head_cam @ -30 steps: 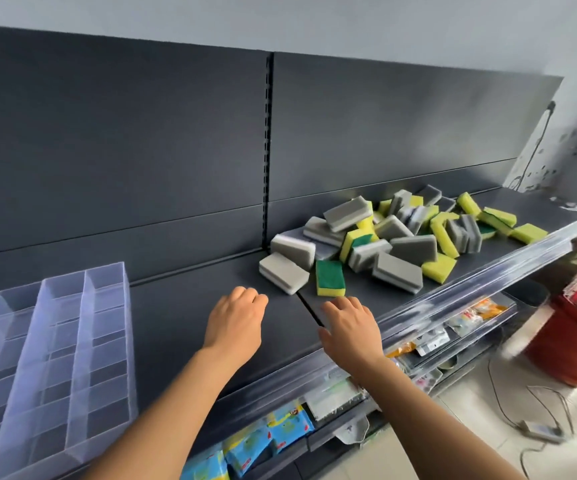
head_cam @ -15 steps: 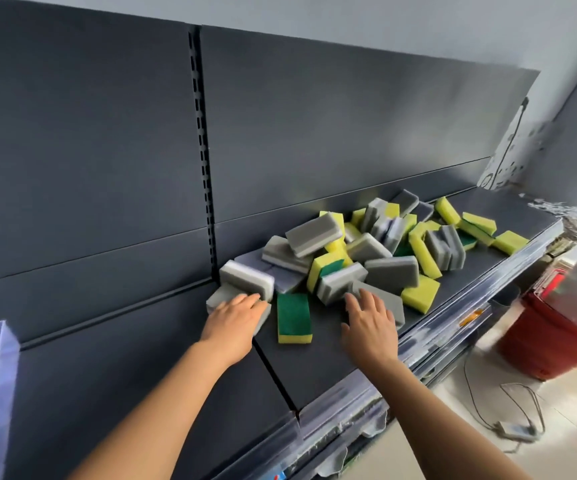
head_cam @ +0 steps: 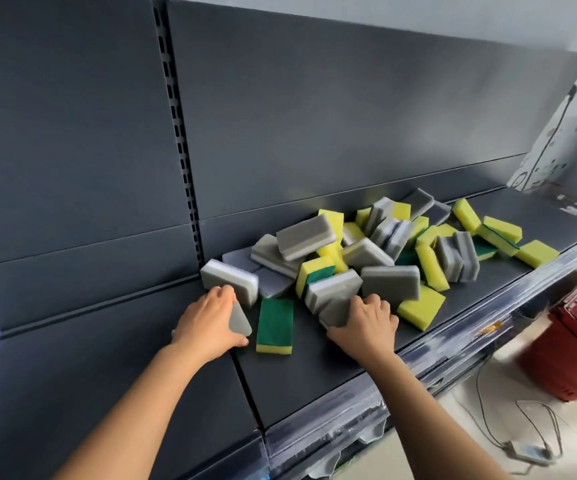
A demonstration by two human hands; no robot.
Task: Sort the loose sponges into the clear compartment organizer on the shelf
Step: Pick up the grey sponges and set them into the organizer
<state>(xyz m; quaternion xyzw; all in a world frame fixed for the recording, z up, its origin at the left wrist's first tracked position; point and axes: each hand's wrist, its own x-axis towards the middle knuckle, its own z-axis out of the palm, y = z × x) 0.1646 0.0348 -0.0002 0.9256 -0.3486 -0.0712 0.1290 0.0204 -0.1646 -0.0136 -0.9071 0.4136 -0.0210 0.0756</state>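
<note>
Gripped grey sponge (head_cam: 240, 321) in left hand (head_cam: 209, 322), centre frame | clutched second grey sponge (head_cam: 337, 311) in right hand (head_cam: 363, 325) | sponge pile (head_cam: 389, 280) just behind

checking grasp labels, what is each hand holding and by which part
The left hand grips a grey sponge across its left part. The right hand grips a second grey sponge across its right part, with the thumb at the near edge.

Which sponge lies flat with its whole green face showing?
The green-and-yellow rectangular sponge between the left hand and right hand; other green faces are tilted or partly covered.
</note>
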